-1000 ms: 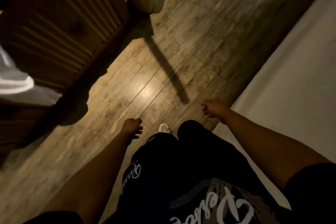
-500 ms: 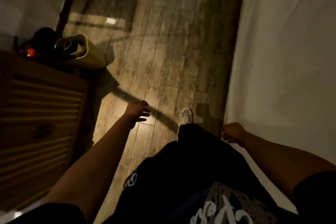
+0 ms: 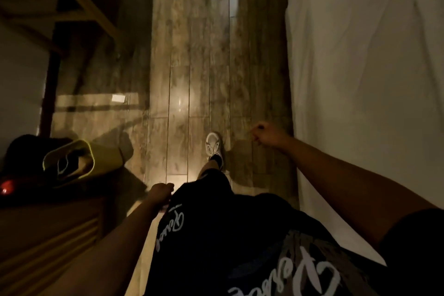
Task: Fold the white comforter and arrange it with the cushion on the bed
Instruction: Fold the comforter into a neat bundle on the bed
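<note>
Both arms hang forward and down over the wooden floor. The left hand is low, just beside the black shorts, with its fingers loosely curled and holding nothing. The right hand is stretched farther forward, near the side of the bed; its fingers are also curled inward and it holds nothing. Whether the right fingertips touch the palm, I cannot tell, because the light is dim.

Half a second ago the left hand was farther ahead, with fingers more spread; now it is drawn back beside the thigh. The right hand has swung forward. The view has also turned, so the floor planks now run straight ahead, and the white shoe steps forward between the two hands.

The bed is covered with white fabric, which fills the right side of the view; the comforter and cushion cannot be made out separately.

At the left, a yellow-green bin stands on the floor near a slatted wooden cabinet. Dark things lie inside the bin, but they are too dim to name.
</note>
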Tool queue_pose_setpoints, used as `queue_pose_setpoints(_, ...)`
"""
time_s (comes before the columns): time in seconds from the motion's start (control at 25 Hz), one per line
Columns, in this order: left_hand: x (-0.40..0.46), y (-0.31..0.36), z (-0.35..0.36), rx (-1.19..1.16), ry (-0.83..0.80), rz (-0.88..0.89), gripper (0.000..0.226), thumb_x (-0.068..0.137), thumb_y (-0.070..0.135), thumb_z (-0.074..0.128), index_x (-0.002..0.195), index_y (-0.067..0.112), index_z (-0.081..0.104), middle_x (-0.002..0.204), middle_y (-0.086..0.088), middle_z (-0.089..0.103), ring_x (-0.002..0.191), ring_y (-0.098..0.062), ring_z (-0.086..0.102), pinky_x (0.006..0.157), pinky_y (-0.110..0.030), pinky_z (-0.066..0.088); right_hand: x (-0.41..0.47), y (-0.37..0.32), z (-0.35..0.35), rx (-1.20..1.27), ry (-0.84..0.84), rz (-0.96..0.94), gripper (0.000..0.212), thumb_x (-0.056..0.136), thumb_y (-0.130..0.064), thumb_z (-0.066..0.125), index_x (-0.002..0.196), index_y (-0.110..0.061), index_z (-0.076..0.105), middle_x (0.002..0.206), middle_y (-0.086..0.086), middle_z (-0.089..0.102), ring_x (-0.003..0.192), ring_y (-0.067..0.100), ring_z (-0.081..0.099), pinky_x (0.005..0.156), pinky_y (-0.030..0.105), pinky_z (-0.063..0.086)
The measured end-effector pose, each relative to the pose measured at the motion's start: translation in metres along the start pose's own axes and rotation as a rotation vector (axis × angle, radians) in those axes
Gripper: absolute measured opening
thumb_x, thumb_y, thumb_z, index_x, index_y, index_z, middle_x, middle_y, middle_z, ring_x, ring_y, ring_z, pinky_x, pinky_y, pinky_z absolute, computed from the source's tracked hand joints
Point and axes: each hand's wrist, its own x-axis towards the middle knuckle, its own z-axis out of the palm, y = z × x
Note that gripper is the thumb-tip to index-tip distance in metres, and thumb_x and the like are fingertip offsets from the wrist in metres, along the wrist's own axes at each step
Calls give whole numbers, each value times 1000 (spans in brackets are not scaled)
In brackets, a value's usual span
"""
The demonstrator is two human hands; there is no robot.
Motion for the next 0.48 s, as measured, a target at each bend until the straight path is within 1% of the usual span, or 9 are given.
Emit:
queue_pose_setpoints(0.04,10,34,-17,-37,-3,1,23,100,16,49,94,-3,60,84,-20,59,63,-26,53,57,-27,37,17,-15,-12,13,32,28,15,100,-22,52,100,-11,62,83,6,63,70,17,62,64,27,50)
queue_pose_setpoints(0.08,20,70,-34,-64,-21,-4,23,100,17,50,94,-3,60,84,-20,58,63,-27,52,57,-28,37,33,-28,-24,12,74,65,14,99,-23,53,99,-12,62,84,5,63,73,19,63,65,26,51)
queue_pose_setpoints(0.12,29,105,-48,-83,-64,-12,25,99,19,50,97,-3,60,84,-20,59,65,-28,53,58,-28,38,47,-38,-34,17,104,116,13,99,-20,53,97,-12,62,82,6,62,73,21,62,61,23,51)
queue_pose_setpoints(0.16,34,139,-60,-99,-113,-8,27,99,22,50,102,-3,60,86,-19,60,68,-28,55,61,-29,40,58,-41,-43,19,125,160,13,99,-17,53,93,-10,61,79,6,60,69,21,60,54,20,49)
queue_pose_setpoints(0.2,40,171,-69,-101,-142,1,29,99,24,50,106,-2,60,88,-19,61,70,-29,57,64,-30,42,63,-45,-51,11,131,218,15,99,-14,53,86,-8,59,75,7,57,64,21,57,48,18,46)
queue_pose_setpoints(0.24,47,208,-78,-86,-156,16,30,99,24,50,109,-2,60,90,-19,63,72,-29,59,67,-32,45,73,-51,-61,-3,136,269,20,99,-12,52,80,-8,56,73,6,55,63,22,56,46,18,44)
queue_pose_setpoints(0.32,61,284,-91,-52,-170,55,32,99,26,51,112,-1,61,96,-20,66,77,-31,63,71,-36,49,93,-56,-79,-31,115,354,27,97,-11,52,70,-11,51,74,6,53,67,26,58,52,22,42)
queue_pose_setpoints(0.4,73,364,-98,-53,-187,85,29,97,25,53,112,2,61,103,-22,68,82,-32,66,72,-37,52,112,-69,-102,42,100,457,20,97,-10,54,77,-11,56,82,11,56,64,21,53,55,26,42)
queue_pose_setpoints(0.48,87,443,-100,-26,-197,109,26,97,24,54,112,4,61,106,-21,68,85,-32,66,74,-38,54,138,-83,-128,139,90,544,13,97,-10,55,85,-8,59,85,13,57,64,19,51,54,27,43)
